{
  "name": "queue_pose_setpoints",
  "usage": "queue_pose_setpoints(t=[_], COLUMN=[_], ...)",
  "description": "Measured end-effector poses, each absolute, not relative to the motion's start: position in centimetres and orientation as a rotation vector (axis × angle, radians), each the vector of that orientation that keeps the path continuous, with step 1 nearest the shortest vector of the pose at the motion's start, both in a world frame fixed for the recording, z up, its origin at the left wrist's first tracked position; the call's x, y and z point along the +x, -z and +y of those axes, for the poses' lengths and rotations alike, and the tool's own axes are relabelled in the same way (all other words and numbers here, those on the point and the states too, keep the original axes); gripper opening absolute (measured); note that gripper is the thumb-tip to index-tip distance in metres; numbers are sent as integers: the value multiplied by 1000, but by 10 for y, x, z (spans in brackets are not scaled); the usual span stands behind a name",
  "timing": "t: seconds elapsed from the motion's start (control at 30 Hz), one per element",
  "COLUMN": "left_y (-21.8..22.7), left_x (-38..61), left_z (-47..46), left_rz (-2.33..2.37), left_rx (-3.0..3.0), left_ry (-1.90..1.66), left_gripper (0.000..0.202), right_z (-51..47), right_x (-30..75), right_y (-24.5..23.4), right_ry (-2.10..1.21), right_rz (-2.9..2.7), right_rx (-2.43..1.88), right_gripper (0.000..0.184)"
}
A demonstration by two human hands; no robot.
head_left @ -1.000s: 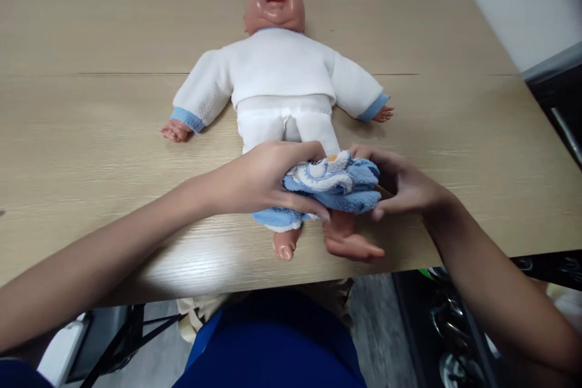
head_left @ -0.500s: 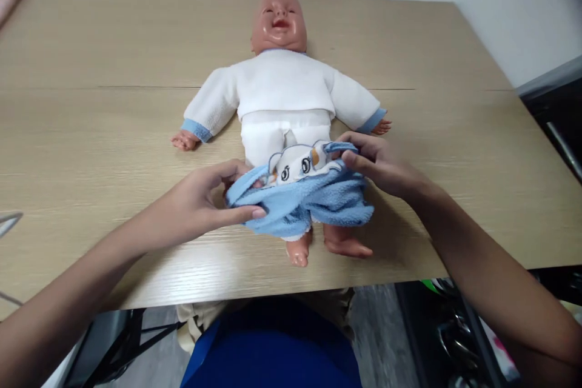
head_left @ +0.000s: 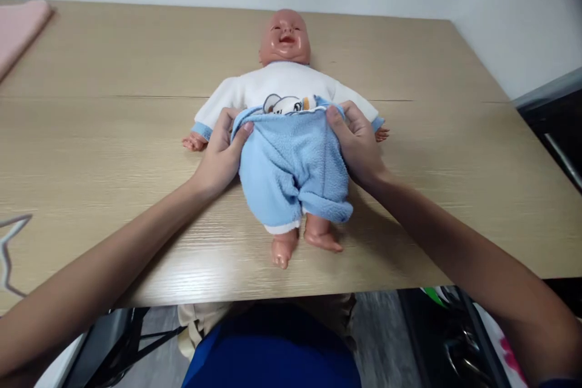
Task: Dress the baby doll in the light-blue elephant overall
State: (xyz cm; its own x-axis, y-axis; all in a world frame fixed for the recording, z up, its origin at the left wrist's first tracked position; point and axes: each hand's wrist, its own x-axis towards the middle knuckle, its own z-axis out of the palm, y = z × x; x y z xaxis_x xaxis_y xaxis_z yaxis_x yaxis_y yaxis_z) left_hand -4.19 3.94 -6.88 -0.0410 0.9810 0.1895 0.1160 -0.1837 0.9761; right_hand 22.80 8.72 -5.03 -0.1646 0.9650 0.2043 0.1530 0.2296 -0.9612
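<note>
A baby doll [head_left: 284, 39] lies on its back on the table, its head toward the wall. It wears a white top [head_left: 284, 80] with blue cuffs. Light blue overalls [head_left: 295, 151] cover its legs and lower body, and its feet stick out of the leg openings. My left hand [head_left: 222, 148] pinches the waist edge of the overalls on the left side. On the right side, my right hand [head_left: 357, 136] grips the same edge between thumb and fingers. A white bib with a bear's face [head_left: 286, 104] shows partly above the edge, resting against the top.
The wooden table [head_left: 136, 151] reaches back to a white wall. A pink cloth [head_left: 20, 30] lies at its far left. A white hanger-like object [head_left: 9, 248] is at the near left. Below the right edge stands a dark container [head_left: 454, 339] with assorted items.
Both hands have pulled the overalls up from the doll's thighs over its waist. The doll's white lower body is now covered, and the view has shifted slightly.
</note>
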Motion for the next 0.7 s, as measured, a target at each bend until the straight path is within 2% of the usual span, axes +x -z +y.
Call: queue_pose_setpoints(t=[0.1, 0.2, 0.3, 0.5, 0.7], left_y=[67, 61, 60, 73, 65], left_x=[-40, -40, -39, -37, -76], left_z=[49, 46, 51, 86, 91], left_rz=[1211, 1290, 1327, 1212, 992], left_rx=[1475, 1534, 1508, 1394, 1554], left_ry=[-1297, -1303, -1321, -1305, -1019], left_gripper=[46, 47, 46, 43, 32], right_z=[91, 96, 110, 141, 121], right_x=[226, 230, 232, 231, 274], right_y=[49, 50, 56, 63, 62], right_ry=[-649, -521, -630, -1169, -1207], right_rz=[-1537, -1570, -1626, -1574, -1721], right_rx=[-1101, -1144, -1162, -1080, -1046], right_gripper=[40, 38, 39, 50, 29])
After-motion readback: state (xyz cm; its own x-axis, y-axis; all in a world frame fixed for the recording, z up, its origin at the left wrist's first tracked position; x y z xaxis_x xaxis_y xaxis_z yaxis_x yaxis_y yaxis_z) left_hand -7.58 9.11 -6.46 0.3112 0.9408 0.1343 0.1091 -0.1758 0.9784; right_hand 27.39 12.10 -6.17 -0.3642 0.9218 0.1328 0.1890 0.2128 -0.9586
